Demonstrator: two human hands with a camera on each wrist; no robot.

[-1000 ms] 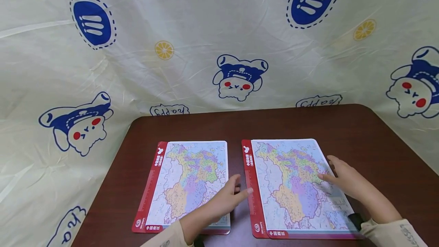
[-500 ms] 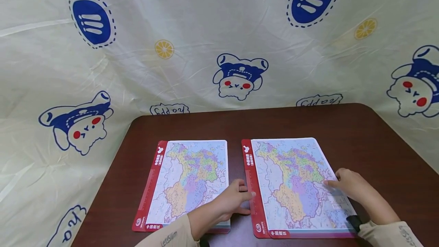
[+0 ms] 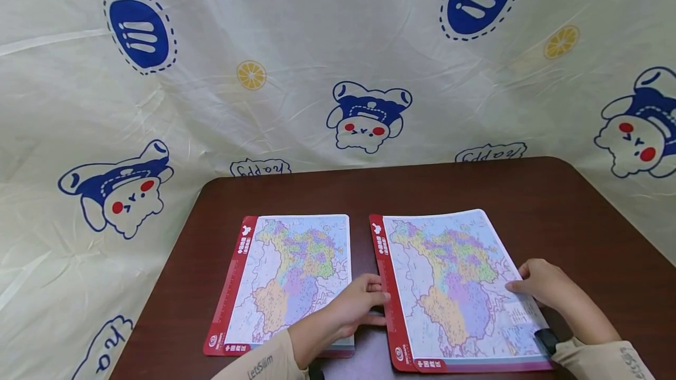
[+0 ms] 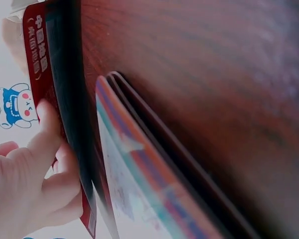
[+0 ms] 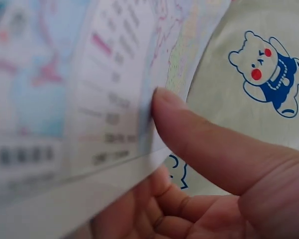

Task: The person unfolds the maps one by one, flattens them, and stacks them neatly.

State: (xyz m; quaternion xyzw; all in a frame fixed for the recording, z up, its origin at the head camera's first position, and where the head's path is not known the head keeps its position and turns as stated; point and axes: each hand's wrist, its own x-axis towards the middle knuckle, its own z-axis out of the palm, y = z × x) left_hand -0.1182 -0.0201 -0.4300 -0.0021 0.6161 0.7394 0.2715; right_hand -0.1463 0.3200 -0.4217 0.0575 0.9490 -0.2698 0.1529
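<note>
A flat map sheet with a red left border lies at the right, seen sideways, its far edge slightly bowed. My left hand grips its red border, thumb on top and fingers beneath. In the left wrist view, this border stands up off the table beside the hand. On the opposite long edge, my right hand pinches the sheet; the right wrist view shows the thumb on the printed face and curled fingers behind. A matching map lies to the left, partly covered by my left forearm.
Both maps are on a dark brown table with rounded far corners. Behind it hangs a pale cloth printed with blue cartoon bears and orange slices. In the left wrist view, the left map's edge shows stacked layers.
Both hands have closed on the right map's long edges, from lightly touching them earlier. That map has shifted slightly left and toward me, and its far edge now bows. The left map has stayed put.
</note>
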